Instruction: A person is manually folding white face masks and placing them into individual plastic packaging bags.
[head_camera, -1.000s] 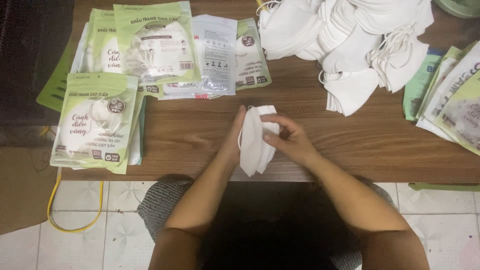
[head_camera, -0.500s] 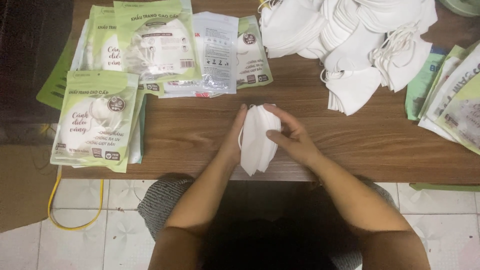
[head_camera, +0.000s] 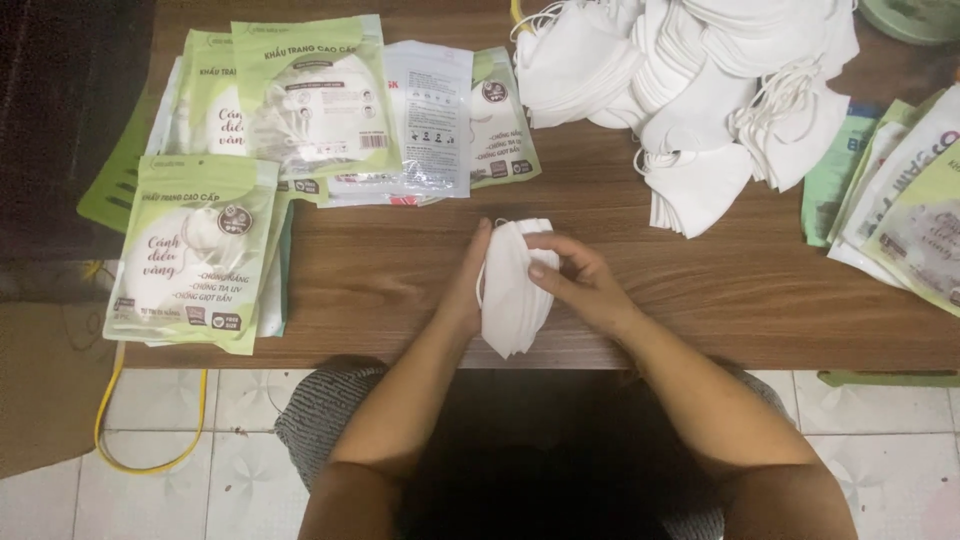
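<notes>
At the centre of the frame, both hands hold a small stack of folded white face masks (head_camera: 512, 290) on edge over the near rim of a brown wooden table (head_camera: 380, 280). The left hand (head_camera: 468, 285) presses flat against the stack's left side; the right hand (head_camera: 580, 285) wraps it from the right, fingertips on its face. At upper left lie green-and-white mask packets (head_camera: 195, 255), some overlapping. A loose heap of white masks (head_camera: 700, 90) fills the upper right, with more packets (head_camera: 915, 215) at the right edge. A yellow cord (head_camera: 150, 455) curls on the tiled floor, lower left.
</notes>
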